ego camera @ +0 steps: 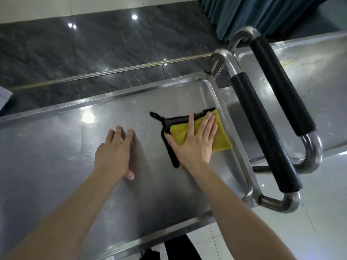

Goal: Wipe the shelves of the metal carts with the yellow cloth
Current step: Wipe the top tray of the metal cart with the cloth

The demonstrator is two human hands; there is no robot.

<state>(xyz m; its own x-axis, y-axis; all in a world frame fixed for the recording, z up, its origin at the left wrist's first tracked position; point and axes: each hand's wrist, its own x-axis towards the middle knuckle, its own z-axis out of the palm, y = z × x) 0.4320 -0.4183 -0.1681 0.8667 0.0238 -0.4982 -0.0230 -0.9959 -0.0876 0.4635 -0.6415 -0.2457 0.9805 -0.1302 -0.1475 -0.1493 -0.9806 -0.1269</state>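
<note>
**Flat palm on the yellow cloth at the right end of the cart's top shelf**

A dark grey marbled floor (93, 53) fills the far part of the scene, crossed by a thin brass-coloured strip, with pale tiles beyond it and a blue-green pleated curtain (253, 12) hanging at the far right.

The stainless-steel top shelf of the near metal cart (65, 147) spans the view from the left edge to right of centre, shiny, with a raised rim. Beside its right end stands a second stainless-steel cart (319, 76), its shelf showing faint yellowish marks.

Between the two shelves run the carts' bent steel tube handles, each wrapped in a black padded grip: the near cart's handle (262, 132) and, just to the right, the second cart's handle (281, 85).

The yellow microfibre cloth with black edging and a black hanging loop (222, 139) lies folded on the near cart's shelf, close against its right rim.

The right hand (195, 141) presses flat on the cloth, fingers spread and pointing far. The left hand (114, 154) rests palm-down on the bare shelf to the left of the cloth, fingers loosely extended, holding nothing.
</note>
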